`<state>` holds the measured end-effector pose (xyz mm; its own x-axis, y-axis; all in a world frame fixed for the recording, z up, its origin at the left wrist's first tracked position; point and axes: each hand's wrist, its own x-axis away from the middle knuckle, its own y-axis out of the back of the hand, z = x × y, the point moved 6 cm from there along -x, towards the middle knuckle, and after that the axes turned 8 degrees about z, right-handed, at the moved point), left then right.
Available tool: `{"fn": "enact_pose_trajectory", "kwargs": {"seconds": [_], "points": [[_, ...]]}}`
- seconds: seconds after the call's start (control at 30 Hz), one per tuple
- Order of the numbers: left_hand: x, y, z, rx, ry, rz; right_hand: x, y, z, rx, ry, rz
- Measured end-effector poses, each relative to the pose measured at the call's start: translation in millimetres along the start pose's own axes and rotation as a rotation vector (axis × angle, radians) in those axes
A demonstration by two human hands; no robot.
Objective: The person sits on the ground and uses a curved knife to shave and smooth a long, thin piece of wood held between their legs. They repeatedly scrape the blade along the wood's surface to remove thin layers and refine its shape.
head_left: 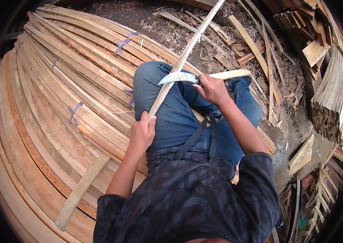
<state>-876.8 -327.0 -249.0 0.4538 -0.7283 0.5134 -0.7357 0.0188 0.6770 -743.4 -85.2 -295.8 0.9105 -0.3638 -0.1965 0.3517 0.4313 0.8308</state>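
Note:
My left hand (142,133) is closed around the near end of a long wooden strip (185,52). The strip slants up across my jeans-covered knee, away to the far right, and its far end leaves the view. In my right hand (215,90) is a knife (177,77) with a broad, curved, pale-stained blade, its grip mostly hidden by my fingers. The blade lies across the strip above the knee, its tip pointing left. A pale wooden piece (233,74) sticks out beyond the right hand; I cannot tell whether it belongs to the knife.
Many long planks (58,93) lie beneath and left of me, some tied with purple strips (74,112). A short loose slat (81,192) rests across them. Shavings (155,30) and offcuts (256,54) cover the far ground. Stacked slats (333,97) stand at the right.

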Motion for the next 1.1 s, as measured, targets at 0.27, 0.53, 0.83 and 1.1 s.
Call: {"fn": "enact_pose_trajectory", "kwargs": {"seconds": [0.27,0.53,0.83,1.1], "points": [[1.9,-0.2,-1.0,-0.014,-0.020,-0.017,-20.5,94.8,-117.2,-0.223,-0.604,-0.515],[0.8,2.3,-1.7,-0.024,0.010,-0.001,26.8,12.2,-16.9,-0.409,-0.511,-0.028],[17.8,6.2,7.9,-0.039,-0.036,-0.132,48.2,-8.9,37.3,-0.631,-0.556,-0.097],[25.7,1.6,21.3,-0.017,-0.066,-0.168,49.2,20.2,38.8,-0.282,-0.391,0.099]]}}
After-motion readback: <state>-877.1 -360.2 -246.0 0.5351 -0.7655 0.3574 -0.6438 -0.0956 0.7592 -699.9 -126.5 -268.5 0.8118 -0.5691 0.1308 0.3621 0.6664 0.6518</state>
